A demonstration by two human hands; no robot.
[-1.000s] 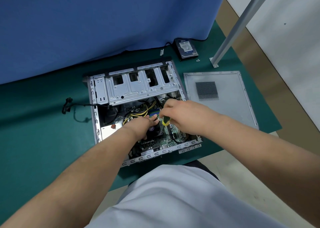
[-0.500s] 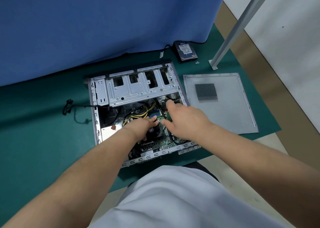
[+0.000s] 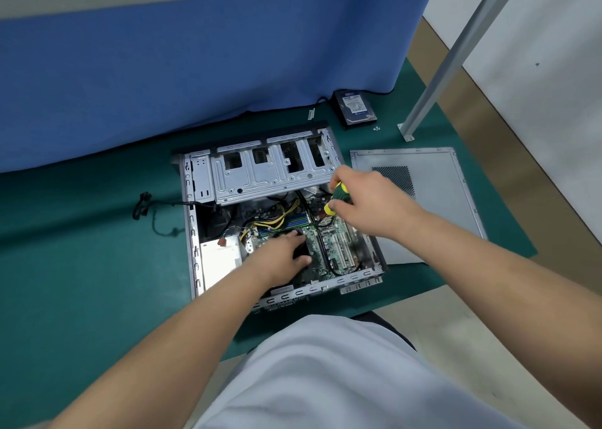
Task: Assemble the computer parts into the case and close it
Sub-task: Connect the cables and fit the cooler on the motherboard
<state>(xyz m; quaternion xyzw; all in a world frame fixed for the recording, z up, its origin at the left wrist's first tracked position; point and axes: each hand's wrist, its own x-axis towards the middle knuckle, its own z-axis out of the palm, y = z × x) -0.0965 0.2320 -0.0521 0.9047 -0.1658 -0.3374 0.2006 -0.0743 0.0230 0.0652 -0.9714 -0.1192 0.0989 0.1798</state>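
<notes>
While my left hand (image 3: 280,259) rests with fingers spread on the black cooler in the open case (image 3: 195,233) on the bench, my right hand (image 3: 368,207) curls its fingers round the screwdriver (image 3: 338,197), so I judge fastening is underway and the tip needs seating next.

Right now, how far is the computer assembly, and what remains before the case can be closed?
Done: the motherboard sits inside the open case, with cables attached. In hand: the right hand holds a screwdriver over the board, while the left hand rests on the black cooler. Left: the hard drive lies outside on the mat beside loose screws, and the side panel is off.
</notes>
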